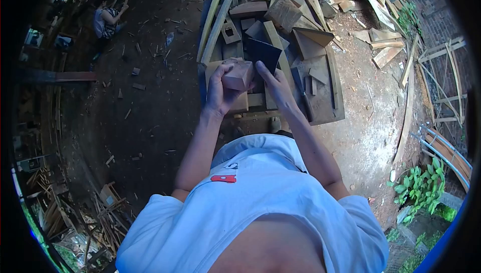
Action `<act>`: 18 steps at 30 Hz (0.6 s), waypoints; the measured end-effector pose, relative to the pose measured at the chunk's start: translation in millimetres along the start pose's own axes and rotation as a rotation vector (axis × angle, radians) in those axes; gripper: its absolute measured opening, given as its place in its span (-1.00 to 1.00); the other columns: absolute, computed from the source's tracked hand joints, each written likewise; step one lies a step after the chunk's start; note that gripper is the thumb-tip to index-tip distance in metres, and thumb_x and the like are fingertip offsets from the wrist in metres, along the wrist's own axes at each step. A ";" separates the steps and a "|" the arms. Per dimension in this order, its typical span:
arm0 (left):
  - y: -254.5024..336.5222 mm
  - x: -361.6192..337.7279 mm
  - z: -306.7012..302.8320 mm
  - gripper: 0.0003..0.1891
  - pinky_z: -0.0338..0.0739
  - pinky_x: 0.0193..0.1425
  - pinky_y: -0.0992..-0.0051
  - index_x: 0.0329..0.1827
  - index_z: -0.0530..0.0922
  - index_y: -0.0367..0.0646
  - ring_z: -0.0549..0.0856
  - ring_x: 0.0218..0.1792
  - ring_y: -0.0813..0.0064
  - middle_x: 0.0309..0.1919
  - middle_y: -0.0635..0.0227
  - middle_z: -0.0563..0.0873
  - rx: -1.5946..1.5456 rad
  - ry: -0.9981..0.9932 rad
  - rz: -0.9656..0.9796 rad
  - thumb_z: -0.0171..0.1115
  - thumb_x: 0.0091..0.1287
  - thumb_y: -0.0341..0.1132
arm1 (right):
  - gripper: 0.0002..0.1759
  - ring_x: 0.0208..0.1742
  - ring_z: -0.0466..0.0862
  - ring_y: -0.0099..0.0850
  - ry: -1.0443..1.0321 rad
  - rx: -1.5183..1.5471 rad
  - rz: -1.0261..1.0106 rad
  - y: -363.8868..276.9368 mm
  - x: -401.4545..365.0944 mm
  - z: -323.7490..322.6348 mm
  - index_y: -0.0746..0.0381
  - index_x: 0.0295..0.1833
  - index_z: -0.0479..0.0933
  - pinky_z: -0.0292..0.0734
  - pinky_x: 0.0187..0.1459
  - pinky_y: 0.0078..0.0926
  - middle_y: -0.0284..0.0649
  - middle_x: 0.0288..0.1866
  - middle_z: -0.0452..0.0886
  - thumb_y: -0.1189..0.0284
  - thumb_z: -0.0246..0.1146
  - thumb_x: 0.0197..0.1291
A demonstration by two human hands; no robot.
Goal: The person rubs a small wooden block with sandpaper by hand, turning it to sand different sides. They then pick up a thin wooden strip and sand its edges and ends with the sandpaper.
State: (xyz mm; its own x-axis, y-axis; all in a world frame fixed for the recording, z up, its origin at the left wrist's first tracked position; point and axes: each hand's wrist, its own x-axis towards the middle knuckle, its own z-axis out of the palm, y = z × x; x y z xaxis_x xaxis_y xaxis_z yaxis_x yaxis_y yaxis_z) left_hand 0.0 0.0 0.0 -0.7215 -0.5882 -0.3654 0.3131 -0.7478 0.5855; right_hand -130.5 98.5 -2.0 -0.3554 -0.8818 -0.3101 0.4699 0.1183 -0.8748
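My left hand (218, 91) is wrapped round a faceted wooden block (238, 75), holding it above the near edge of a cluttered workbench (324, 115). Just to the right, my right hand (276, 86) grips a thin dark sheet (264, 54) at its lower edge, with the thumb on its face. The sheet is tilted beside the block. Whether the two touch is hard to tell. A long tool with a dark handle (307, 106) lies on the bench to the right of my right hand.
Wood offcuts (283, 13) and long strips (220, 20) pile up on the bench. More scraps (386, 47) lie on the ground at the right, near a green plant (421, 189). A person (106, 21) is at the upper left, apart from my hands.
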 end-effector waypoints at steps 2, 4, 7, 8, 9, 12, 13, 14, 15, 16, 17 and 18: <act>1.6 1.1 -1.9 -0.59 0.61 0.01 0.15 0.16 0.37 -0.08 0.58 0.02 0.32 0.02 0.21 0.52 0.082 -0.039 0.012 0.13 0.29 -0.16 | -0.48 -0.20 0.54 -0.65 0.014 -0.293 -0.232 2.7 -3.6 9.3 0.26 0.05 0.54 0.44 -0.09 -0.62 -0.33 -0.22 0.64 0.02 0.27 0.24; 0.5 7.9 -0.7 -0.60 0.61 0.03 0.15 0.15 0.38 -0.08 0.59 0.02 0.32 0.03 0.20 0.53 0.097 -0.050 0.001 0.14 0.28 -0.20 | -0.50 -0.19 0.53 -0.66 0.039 -0.295 -0.210 3.8 -2.5 4.0 0.26 0.03 0.55 0.43 -0.10 -0.63 -0.34 -0.24 0.63 0.03 0.26 0.26; 2.7 5.9 3.4 -0.61 0.64 0.00 0.18 0.14 0.40 -0.07 0.61 -0.01 0.34 0.04 0.21 0.54 0.160 -0.041 0.023 0.18 0.28 -0.22 | -0.52 -0.20 0.50 -0.67 0.060 -0.261 -0.071 3.2 -1.1 -0.8 0.26 0.00 0.57 0.42 -0.12 -0.62 -0.37 -0.26 0.62 0.04 0.27 0.26; 1.6 4.6 5.6 -0.61 0.67 -0.05 0.21 0.15 0.40 -0.06 0.62 -0.02 0.36 0.05 0.23 0.54 0.207 -0.033 0.054 0.21 0.29 -0.22 | -0.53 -0.22 0.48 -0.66 0.063 -0.229 0.039 2.3 -0.9 -3.7 0.25 -0.01 0.58 0.41 -0.14 -0.61 -0.38 -0.27 0.61 0.05 0.27 0.25; -0.8 3.9 6.8 -0.61 0.67 -0.05 0.21 0.15 0.40 -0.06 0.62 -0.02 0.36 0.05 0.23 0.54 0.208 -0.033 0.052 0.21 0.29 -0.22 | -0.53 -0.22 0.48 -0.66 0.065 -0.228 0.040 2.0 -0.7 -5.0 0.25 -0.01 0.58 0.41 -0.14 -0.61 -0.38 -0.27 0.61 0.05 0.27 0.25; -6.7 4.8 9.7 -0.59 0.70 -0.11 0.23 0.15 0.40 -0.05 0.64 -0.05 0.42 0.01 0.29 0.57 0.231 0.096 0.091 0.26 0.30 -0.16 | -0.58 -0.30 0.43 -0.64 0.092 -0.211 0.022 0.4 0.6 -4.9 0.25 -0.04 0.59 0.39 -0.23 -0.58 -0.43 -0.32 0.60 0.09 0.26 0.28; -9.4 6.2 7.8 -0.59 0.69 -0.14 0.26 0.15 0.41 -0.03 0.64 -0.06 0.44 -0.03 0.32 0.59 0.225 0.132 0.087 0.26 0.31 -0.14 | -0.60 -0.35 0.40 -0.65 0.092 -0.204 -0.080 0.3 -1.0 -2.1 0.27 -0.05 0.59 0.36 -0.26 -0.58 -0.44 -0.37 0.58 0.12 0.23 0.31; -10.8 6.9 7.0 -0.59 0.69 -0.17 0.29 0.15 0.41 -0.02 0.65 -0.07 0.46 -0.06 0.35 0.61 0.219 0.170 0.085 0.27 0.32 -0.11 | -0.61 -0.39 0.36 -0.67 0.090 -0.196 -0.183 0.5 -1.2 0.3 0.29 -0.05 0.58 0.34 -0.30 -0.58 -0.45 -0.41 0.56 0.15 0.20 0.34; -11.7 6.5 8.6 -0.59 0.69 -0.17 0.29 0.15 0.41 -0.02 0.65 -0.07 0.46 -0.06 0.35 0.61 0.222 0.173 0.087 0.27 0.32 -0.11 | -0.61 -0.39 0.36 -0.67 0.087 -0.193 -0.183 4.4 0.9 0.5 0.29 -0.05 0.58 0.34 -0.30 -0.58 -0.45 -0.41 0.56 0.15 0.20 0.34; -13.6 6.3 11.4 -0.62 0.67 -0.23 0.34 0.13 0.42 -0.01 0.66 -0.09 0.48 -0.09 0.37 0.62 0.238 0.191 0.116 0.22 0.35 -0.08 | -0.63 -0.35 0.36 -0.63 0.059 -0.227 -0.235 10.7 3.5 -0.7 0.30 -0.05 0.57 0.34 -0.23 -0.56 -0.40 -0.37 0.56 0.18 0.18 0.35; -15.2 6.3 13.1 -0.64 0.66 -0.28 0.39 0.12 0.43 -0.01 0.67 -0.10 0.50 -0.12 0.38 0.63 0.253 0.208 0.144 0.18 0.38 -0.06 | -0.65 -0.30 0.35 -0.59 0.030 -0.260 -0.286 15.2 5.0 -1.6 0.31 -0.04 0.56 0.33 -0.17 -0.53 -0.35 -0.34 0.56 0.21 0.17 0.37; -15.8 8.3 12.6 -0.64 0.66 -0.28 0.39 0.12 0.43 -0.01 0.67 -0.10 0.50 -0.12 0.38 0.63 0.254 0.211 0.145 0.18 0.38 -0.06 | -0.65 -0.30 0.35 -0.59 0.027 -0.259 -0.285 12.7 0.8 1.7 0.31 -0.04 0.56 0.33 -0.17 -0.53 -0.35 -0.34 0.56 0.21 0.17 0.37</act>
State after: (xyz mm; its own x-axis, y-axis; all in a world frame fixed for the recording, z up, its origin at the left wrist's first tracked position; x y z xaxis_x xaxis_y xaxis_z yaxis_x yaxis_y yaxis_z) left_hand -18.7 10.8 -3.2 -0.5290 -0.7531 -0.3911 0.2207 -0.5671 0.7935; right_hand -123.4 98.5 -12.7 -0.4653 -0.8839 -0.0474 0.1306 -0.0156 -0.9913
